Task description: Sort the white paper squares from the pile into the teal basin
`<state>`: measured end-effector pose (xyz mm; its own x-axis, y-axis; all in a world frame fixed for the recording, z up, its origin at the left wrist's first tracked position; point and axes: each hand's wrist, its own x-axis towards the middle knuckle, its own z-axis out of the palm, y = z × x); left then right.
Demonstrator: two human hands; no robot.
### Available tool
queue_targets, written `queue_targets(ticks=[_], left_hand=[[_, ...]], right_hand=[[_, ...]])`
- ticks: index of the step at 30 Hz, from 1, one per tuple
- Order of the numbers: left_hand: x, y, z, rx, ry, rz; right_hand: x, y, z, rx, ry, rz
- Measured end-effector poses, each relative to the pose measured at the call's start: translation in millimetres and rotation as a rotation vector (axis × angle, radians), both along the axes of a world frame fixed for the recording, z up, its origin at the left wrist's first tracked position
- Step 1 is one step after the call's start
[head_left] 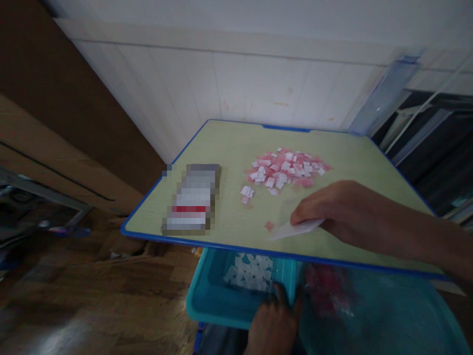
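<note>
My right hand [332, 209] is closed over the table, pinching a thin, flat whitish piece [295, 229] that looks like a small plastic bag; its far end is blurred. Below the table's front edge, my left hand [274, 320] has its forefinger and thumb apart at the right side of a teal basin [218, 308]. In that basin lie many small white pieces [251, 271]. Beyond my right hand, a heap of small white squares and pink bits [286, 167] is spread on the tabletop, with a smaller cluster [246, 194] to its left.
The pale green folding table [229, 148] has a blue rim and stands against a white wall. A blurred-out flat object [194, 197] lies on its left. Below right, a larger teal tub [391, 315] holds a pink-red plastic bag [328, 288]. Dark stacked items [436, 128] stand at right.
</note>
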<state>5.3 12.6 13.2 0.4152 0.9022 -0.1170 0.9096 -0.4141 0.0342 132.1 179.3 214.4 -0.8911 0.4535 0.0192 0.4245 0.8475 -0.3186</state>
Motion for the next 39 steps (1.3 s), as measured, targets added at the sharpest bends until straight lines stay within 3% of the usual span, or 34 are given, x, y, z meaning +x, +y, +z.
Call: queue_targets(ticks=[4,8,11,16,21,27,32,39], left_hand=[[-1.2,-1.9,-0.8,0.027,-0.018,0.004],[-1.6,-2.4,-3.6,-0.004,-0.002,0.0],[-1.7,-1.3,-6.3,-0.007,0.003,-0.016],[-2.6,-1.2,-8.9,0.023,-0.008,-0.016],[-3.6,-2.0,-12.3,0.013,-0.01,-0.021],[-5.3,-0.1,-14.4,-0.041,-0.033,-0.011],[-6.4,1.9,-15.3,-0.052,-0.019,-0.026],[-7.1,1.3,-20.0,-0.03,-0.028,-0.034]], right_hand=[[-11.3,13.5,-1.3,0.054,0.009,0.097],[-31.6,15.2,-18.9,0.097,0.075,0.292],[-37.2,14.6,-31.9,0.12,0.123,0.342],[-27.0,17.2,-37.9,0.127,0.114,0.3],[-10.3,21.0,-33.4,0.037,-0.03,0.247],[27.4,12.8,-23.2,-0.074,-0.108,0.053],[54.9,8.9,-20.3,-0.05,-0.135,-0.079],[39.1,9.2,-18.1,-0.024,-0.141,-0.091]])
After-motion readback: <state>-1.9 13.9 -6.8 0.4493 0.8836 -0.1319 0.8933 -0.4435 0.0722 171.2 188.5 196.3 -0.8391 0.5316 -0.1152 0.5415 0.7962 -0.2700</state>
